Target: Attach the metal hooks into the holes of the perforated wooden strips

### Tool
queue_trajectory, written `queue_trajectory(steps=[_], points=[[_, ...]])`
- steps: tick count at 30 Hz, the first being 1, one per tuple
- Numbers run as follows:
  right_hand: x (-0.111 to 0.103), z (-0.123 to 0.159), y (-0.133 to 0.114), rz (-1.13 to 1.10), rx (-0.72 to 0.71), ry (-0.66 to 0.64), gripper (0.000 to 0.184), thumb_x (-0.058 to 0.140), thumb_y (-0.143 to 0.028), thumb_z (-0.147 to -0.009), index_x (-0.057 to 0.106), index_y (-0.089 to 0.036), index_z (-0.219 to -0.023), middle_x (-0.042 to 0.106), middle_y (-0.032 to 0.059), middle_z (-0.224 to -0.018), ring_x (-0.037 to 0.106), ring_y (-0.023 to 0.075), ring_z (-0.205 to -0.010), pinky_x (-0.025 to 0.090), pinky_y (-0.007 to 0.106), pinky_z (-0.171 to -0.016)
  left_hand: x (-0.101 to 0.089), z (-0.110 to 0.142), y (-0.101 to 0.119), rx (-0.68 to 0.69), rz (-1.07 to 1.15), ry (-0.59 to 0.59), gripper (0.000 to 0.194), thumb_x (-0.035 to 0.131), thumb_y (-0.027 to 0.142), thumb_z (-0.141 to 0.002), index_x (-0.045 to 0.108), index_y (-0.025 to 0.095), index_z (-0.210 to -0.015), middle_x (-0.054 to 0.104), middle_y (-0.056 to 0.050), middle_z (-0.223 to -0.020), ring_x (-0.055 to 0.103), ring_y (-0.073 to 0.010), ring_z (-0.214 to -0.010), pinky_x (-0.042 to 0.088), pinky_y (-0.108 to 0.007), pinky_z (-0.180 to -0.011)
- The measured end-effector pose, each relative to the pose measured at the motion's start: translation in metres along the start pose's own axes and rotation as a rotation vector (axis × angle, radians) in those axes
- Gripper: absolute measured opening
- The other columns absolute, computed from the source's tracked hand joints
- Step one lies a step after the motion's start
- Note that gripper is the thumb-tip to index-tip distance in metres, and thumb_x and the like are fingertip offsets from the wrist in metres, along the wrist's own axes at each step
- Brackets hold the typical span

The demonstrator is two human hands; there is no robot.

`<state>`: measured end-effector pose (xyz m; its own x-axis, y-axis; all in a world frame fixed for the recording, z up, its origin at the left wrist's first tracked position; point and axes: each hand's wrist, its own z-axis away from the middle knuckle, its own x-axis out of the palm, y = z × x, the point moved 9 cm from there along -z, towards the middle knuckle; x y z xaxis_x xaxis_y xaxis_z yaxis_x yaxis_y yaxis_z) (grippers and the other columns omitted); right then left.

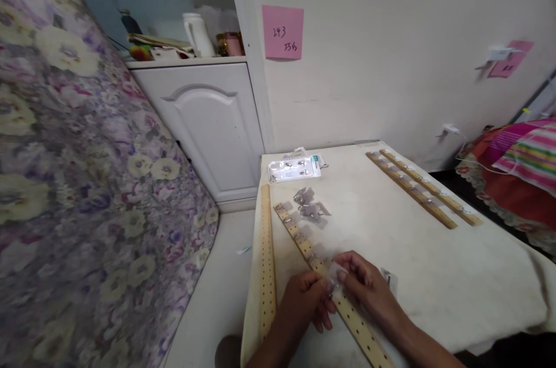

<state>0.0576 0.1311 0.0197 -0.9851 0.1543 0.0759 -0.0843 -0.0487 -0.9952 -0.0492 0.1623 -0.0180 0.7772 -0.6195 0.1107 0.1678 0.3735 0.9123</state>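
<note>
My left hand is closed over a perforated wooden strip, its fingertips pinched at the lower edge of a small clear plastic bag. My right hand grips the same bag from the other side between thumb and fingers. A small shiny metal piece shows at the left fingertips, too small to name. Along the upper half of the strip sit several metal hooks with clear plastic pieces beside them. Past its far end lies a little pile of bagged metal parts.
A second perforated strip lies along the table's left edge. Two strips with fittings rest at the right. A clear blister pack lies at the back, and a small packet beyond my right wrist. A floral curtain hangs left.
</note>
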Motion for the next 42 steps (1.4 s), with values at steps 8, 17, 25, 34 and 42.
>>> queue_trajectory(steps=[8, 17, 25, 34, 42], points=[[-0.008, -0.007, 0.035, -0.034, 0.080, 0.044, 0.020, 0.059, -0.037, -0.079, 0.051, -0.020, -0.085, 0.051, -0.0072, -0.056, 0.039, 0.0066, -0.040, 0.026, 0.020, -0.041, -0.006, 0.004, 0.003, 0.038, -0.068, 0.043, 0.037, 0.046, 0.051, -0.078, 0.053, 0.016, -0.073, 0.061, 0.000, -0.060, 0.049, -0.0073, -0.034, 0.029, -0.018, -0.031], [-0.013, -0.007, 0.041, -0.049, 0.102, 0.095, 0.028, 0.060, -0.040, -0.076, 0.049, -0.021, -0.092, 0.046, -0.0104, -0.053, 0.040, 0.0061, -0.036, 0.030, 0.019, -0.038, -0.011, 0.003, 0.005, 0.151, -0.130, 0.076, 0.035, 0.063, 0.017, -0.064, 0.054, 0.017, -0.097, 0.055, 0.005, -0.068, 0.054, -0.0074, -0.050, 0.040, -0.018, -0.044], [-0.012, -0.008, 0.042, -0.058, 0.102, 0.085, 0.027, 0.060, -0.039, -0.076, 0.048, -0.021, -0.092, 0.045, -0.0104, -0.055, 0.040, 0.0061, -0.036, 0.029, 0.020, -0.039, -0.011, 0.003, 0.004, 0.144, -0.133, 0.093, 0.029, 0.060, 0.017, -0.064, 0.052, 0.018, -0.092, 0.053, 0.006, -0.066, 0.053, -0.0086, -0.048, 0.038, -0.020, -0.044], [-0.021, -0.014, 0.044, 0.069, 0.061, 0.095, 0.021, 0.055, -0.033, -0.079, 0.050, -0.020, -0.094, 0.039, -0.0108, -0.051, 0.034, 0.0063, -0.039, 0.024, 0.021, -0.042, -0.039, 0.035, 0.054, 0.268, -0.702, 0.395, 0.008, 0.050, 0.023, -0.080, 0.057, 0.019, -0.083, 0.058, 0.002, -0.068, 0.055, -0.0132, -0.063, 0.041, -0.024, -0.061], [-0.023, -0.018, 0.053, 0.183, 0.044, 0.111, 0.019, 0.054, -0.027, -0.076, 0.053, -0.020, -0.094, 0.043, -0.0075, -0.058, 0.042, 0.0106, -0.051, 0.030, 0.022, -0.049, -0.001, 0.063, 0.016, 0.525, -0.960, 0.466, 0.032, 0.035, 0.015, -0.088, 0.059, 0.022, -0.107, 0.063, -0.005, -0.089, 0.061, -0.0166, -0.083, 0.050, -0.028, -0.073]])
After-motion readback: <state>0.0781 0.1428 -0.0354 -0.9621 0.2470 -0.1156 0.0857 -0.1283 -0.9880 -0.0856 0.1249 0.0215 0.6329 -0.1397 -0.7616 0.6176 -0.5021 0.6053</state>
